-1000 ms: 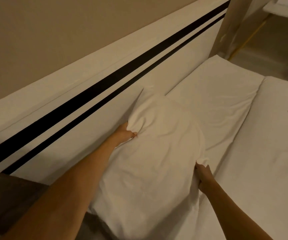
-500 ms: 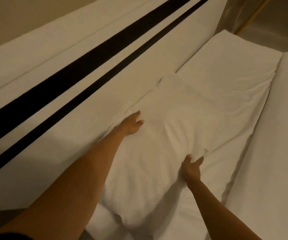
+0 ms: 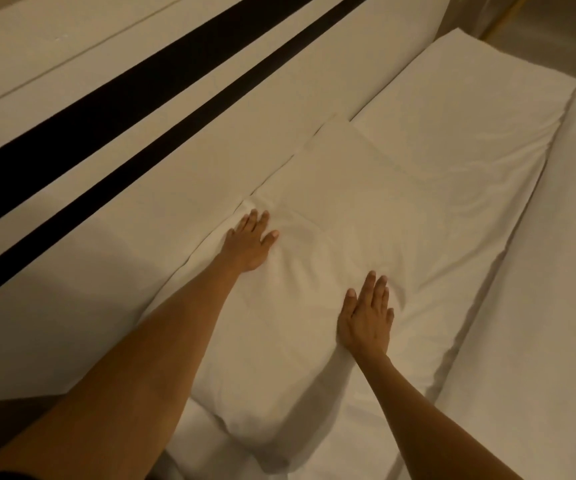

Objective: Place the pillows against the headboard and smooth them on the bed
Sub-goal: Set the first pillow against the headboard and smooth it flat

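Pillow (image 3: 331, 244), white, lies flat on the bed (image 3: 539, 306) with its long edge touching the headboard (image 3: 182, 174) — the white panel carrying two black stripes (image 3: 175, 88). Left hand (image 3: 250, 242) rests palm-down on the pillow at about 9 o'clock of its centre, fingers spread, nothing pinched. Right hand (image 3: 366, 318) lies flat at about 5 o'clock, fingers extended and nearly together — pressing the fabric. Creases radiate between the two hands. Folded white sheet (image 3: 470, 140) lies at 1 o'clock, touching the pillow's far end.
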### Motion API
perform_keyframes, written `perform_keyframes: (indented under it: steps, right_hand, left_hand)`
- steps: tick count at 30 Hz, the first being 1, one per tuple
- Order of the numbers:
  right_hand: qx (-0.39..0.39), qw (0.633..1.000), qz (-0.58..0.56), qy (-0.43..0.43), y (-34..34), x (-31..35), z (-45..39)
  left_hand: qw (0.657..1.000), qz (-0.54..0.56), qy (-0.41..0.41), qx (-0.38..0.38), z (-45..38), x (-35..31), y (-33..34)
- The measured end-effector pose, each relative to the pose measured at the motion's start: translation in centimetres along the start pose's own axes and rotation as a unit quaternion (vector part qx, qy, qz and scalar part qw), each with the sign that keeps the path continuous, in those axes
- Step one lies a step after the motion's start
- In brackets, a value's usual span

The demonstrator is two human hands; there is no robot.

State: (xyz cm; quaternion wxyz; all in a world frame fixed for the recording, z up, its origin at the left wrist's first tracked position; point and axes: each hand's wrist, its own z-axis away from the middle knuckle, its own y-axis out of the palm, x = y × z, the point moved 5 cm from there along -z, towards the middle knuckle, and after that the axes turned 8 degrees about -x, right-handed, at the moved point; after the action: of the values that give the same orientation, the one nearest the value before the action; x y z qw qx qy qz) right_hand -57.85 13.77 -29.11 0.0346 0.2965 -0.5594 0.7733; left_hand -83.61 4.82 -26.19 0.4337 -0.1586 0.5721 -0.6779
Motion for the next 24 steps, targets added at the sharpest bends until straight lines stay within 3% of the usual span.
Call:
perform_keyframes:
  steps: [3,7,13,16,24]
  right_hand:
    - [-0.024,0.999,-0.006,-0.034,-1.8,1.0,-0.5]
    - [-0.053,0.985,0.036,-0.160,-5.4,3.0,-3.7]
    - [0.016,0.934,0.130,-0.332,-3.2,7.2,-8.8]
    - [0.070,0.926,0.149,-0.339,-0.5,6.1,-10.3]
    - [0.041,0.944,0.235,-0.229,-3.1,1.5,-17.3]
  left_hand:
    - [0.999,0.025,-0.007,-0.044,1.0,-1.3,-0.8]
    - [0.984,0.093,-0.024,-0.149,5.1,-4.2,-0.4]
    - [0.983,0.008,-0.065,-0.172,11.3,-3.1,5.0]
    - [0.974,-0.015,-0.101,-0.202,13.0,-1.2,6.5]
    - [0.916,0.056,-0.338,-0.208,18.6,5.6,7.9]
